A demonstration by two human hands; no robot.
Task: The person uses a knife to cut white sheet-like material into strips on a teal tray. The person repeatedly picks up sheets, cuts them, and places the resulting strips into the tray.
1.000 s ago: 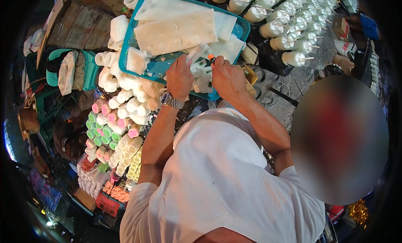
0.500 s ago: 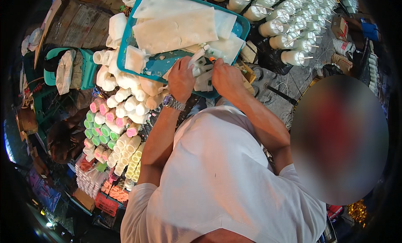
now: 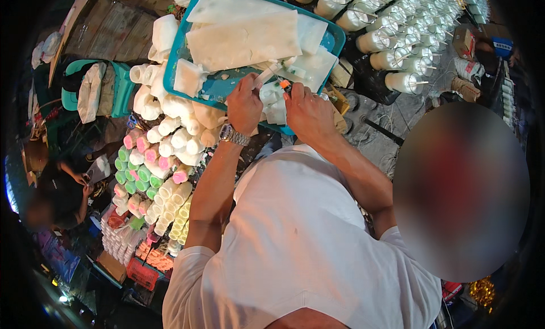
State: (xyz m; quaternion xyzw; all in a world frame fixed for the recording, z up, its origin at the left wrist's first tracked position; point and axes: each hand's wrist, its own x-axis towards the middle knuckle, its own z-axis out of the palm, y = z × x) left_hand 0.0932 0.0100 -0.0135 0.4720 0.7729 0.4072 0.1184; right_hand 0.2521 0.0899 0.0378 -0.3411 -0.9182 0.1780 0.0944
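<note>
Both my hands work over the near edge of a teal tray point(image 3: 168, 74). My left hand point(image 3: 245, 105) is closed on a pale, wax-like strip point(image 3: 265, 75), which sticks up from its fingers. Close beside it, my right hand point(image 3: 309, 110) is closed round a small tool with an orange part point(image 3: 285, 84); its kind is too small to make out. Small white pieces point(image 3: 276, 110) lie between and below the hands. Behind them in the tray are large pale sheets point(image 3: 244, 41) in a loose stack and a smaller square stack point(image 3: 189, 78).
White, pink and green candle-like cylinders point(image 3: 136, 170) are heaped to my left. Rows of white cups with sticks point(image 3: 392, 59) stand at the far right. A teal chair point(image 3: 122, 91) is at far left. One person point(image 3: 62, 187) sits left; a blurred figure point(image 3: 462, 187) is near right.
The strip in my left hand now points up and right toward the tool. My hands have shifted only slightly. At the left, the other person has straightened, showing their hands.
</note>
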